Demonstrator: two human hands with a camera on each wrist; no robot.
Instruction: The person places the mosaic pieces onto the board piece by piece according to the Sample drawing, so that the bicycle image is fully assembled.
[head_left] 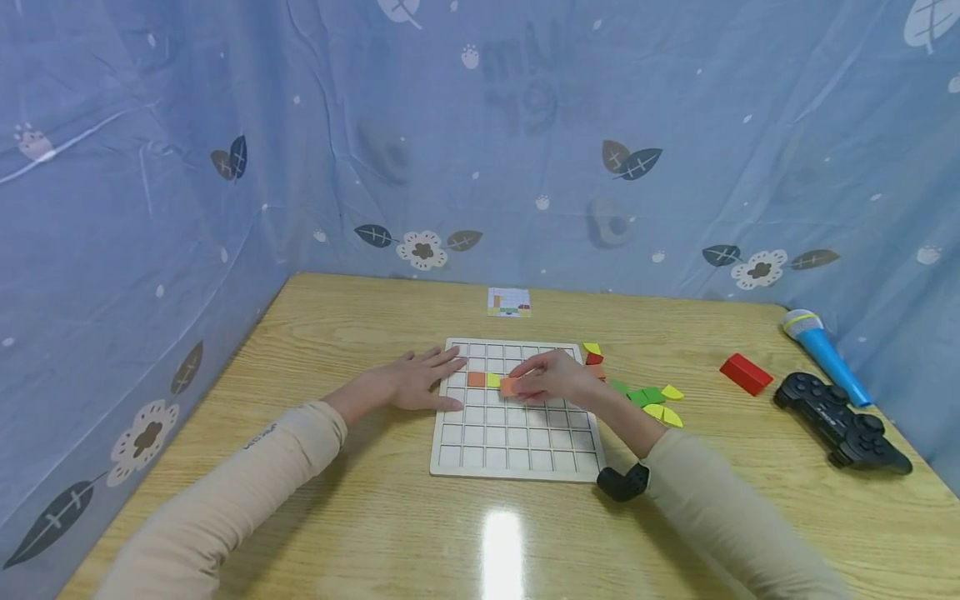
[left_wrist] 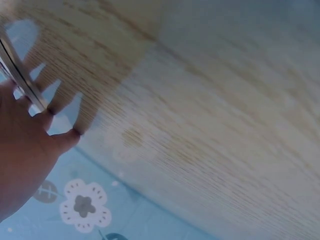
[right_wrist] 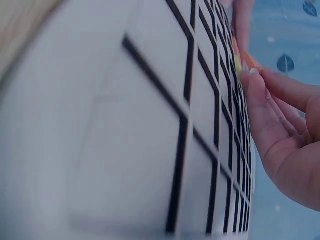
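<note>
A white grid board (head_left: 517, 462) lies on the wooden table. My left hand (head_left: 423, 382) rests with spread fingers on its left edge; the left wrist view shows that hand (left_wrist: 25, 150) by the board's side (left_wrist: 22, 75). Over the grid, my right hand (head_left: 555, 379) pinches an orange square tile (head_left: 508, 387) between thumb and fingertips. Just left of that tile, a yellow tile (head_left: 492, 380) and another orange tile (head_left: 476, 379) sit in neighbouring cells. In the right wrist view the held tile (right_wrist: 250, 60) shows partly above the thumb.
Loose green tiles (head_left: 647, 396), yellow tiles (head_left: 663, 415) and a few red and orange ones lie right of the board. A small pattern card (head_left: 509, 302) is behind it. Farther right are a red block (head_left: 746, 374), a black game controller (head_left: 840, 423) and a blue toy microphone (head_left: 828, 358).
</note>
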